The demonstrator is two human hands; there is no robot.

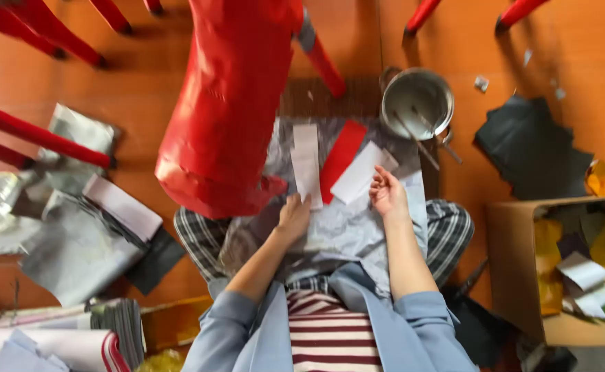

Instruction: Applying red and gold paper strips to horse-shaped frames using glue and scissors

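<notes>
I sit cross-legged on an orange floor with a crumpled silver-grey sheet [343,231] spread over my lap. My left hand [294,215] rests on the sheet, fingers touching the lower end of a long white paper strip [306,164]. My right hand [387,193] pinches the corner of a white paper rectangle [357,173]. A red paper strip [341,157] lies between the two white pieces. A large red paper-covered shape [230,103] stands tilted just left of my hands.
A metal pot [416,102] with sticks in it sits beyond the sheet. Dark grey sheets [529,148] lie to the right, above a cardboard box [516,269] of coloured paper scraps. Silver and grey paper piles [75,234] lie left. Red chair legs [40,134] surround the area.
</notes>
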